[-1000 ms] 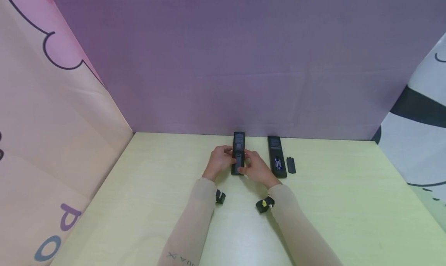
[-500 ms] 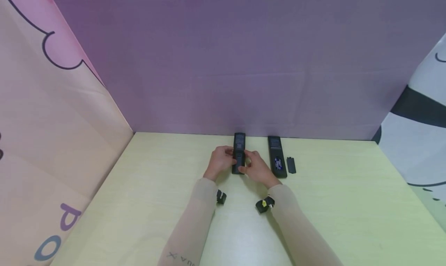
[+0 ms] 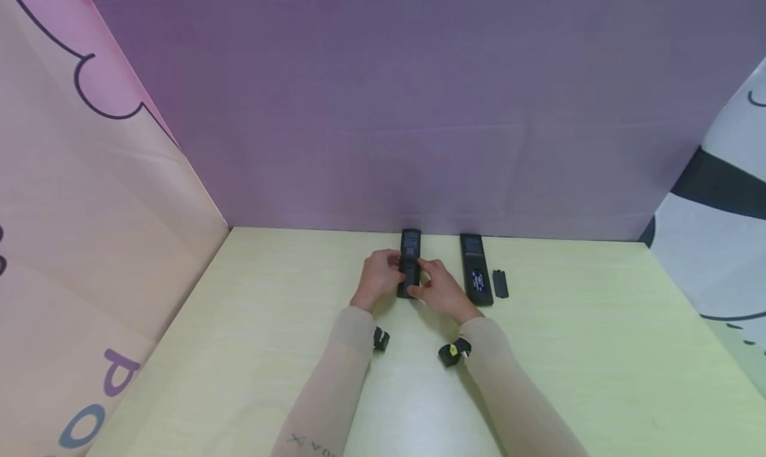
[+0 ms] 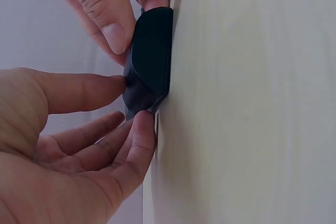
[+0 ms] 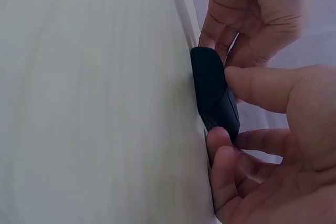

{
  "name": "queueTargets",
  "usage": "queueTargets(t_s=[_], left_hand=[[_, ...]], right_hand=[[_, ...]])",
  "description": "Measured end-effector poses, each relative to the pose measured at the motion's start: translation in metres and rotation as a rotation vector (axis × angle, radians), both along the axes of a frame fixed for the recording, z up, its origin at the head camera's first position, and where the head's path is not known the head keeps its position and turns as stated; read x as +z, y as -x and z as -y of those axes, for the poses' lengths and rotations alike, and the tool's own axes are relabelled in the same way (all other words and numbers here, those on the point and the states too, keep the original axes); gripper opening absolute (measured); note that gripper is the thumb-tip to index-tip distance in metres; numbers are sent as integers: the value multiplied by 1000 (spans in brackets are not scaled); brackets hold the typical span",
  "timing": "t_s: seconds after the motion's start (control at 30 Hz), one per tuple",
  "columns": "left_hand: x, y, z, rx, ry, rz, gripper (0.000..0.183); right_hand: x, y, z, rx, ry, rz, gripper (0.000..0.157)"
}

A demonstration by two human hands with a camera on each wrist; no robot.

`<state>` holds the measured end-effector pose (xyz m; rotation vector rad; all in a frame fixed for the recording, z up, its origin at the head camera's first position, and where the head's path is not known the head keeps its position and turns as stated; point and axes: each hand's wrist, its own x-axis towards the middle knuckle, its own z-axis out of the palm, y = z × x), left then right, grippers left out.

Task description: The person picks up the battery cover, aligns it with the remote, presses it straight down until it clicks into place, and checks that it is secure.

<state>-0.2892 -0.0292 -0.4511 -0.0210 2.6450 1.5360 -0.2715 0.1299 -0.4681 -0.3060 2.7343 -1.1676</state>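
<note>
A black remote control (image 3: 411,243) lies lengthwise at the back of the table, with a label on its upward face. My left hand (image 3: 378,277) grips its left side, thumb on top and fingers along the edge. From the other side my right hand (image 3: 441,289) holds it, with the thumb over the near end. Both wrist views show the remote's rounded dark end (image 4: 153,48) close against the tabletop, between the two sets of fingers. The thumbs and fingers partly hide its lower half.
Right of the hands lies a second black remote (image 3: 473,247), its compartment uncovered and batteries (image 3: 478,281) inside. Beside it is a loose battery cover (image 3: 500,284). A purple cloth wall (image 3: 383,111) rises behind the pale table (image 3: 275,350), with printed cloth walls on both sides.
The remote has shifted slightly, its near end now a little farther from the person. Both hands keep their hold with only small finger movements; the second remote and cover have stayed put.
</note>
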Motion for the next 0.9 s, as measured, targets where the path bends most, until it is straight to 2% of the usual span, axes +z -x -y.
queueTargets(t_s=[0.33,0.9], left_hand=[[-3,0,0,12,18,-8,51],[-2,1,-2,9,50,-2,51]], right_hand=[[1,-1,1,16,-33,10,76],[2,-2,0,28,-21,11,72]])
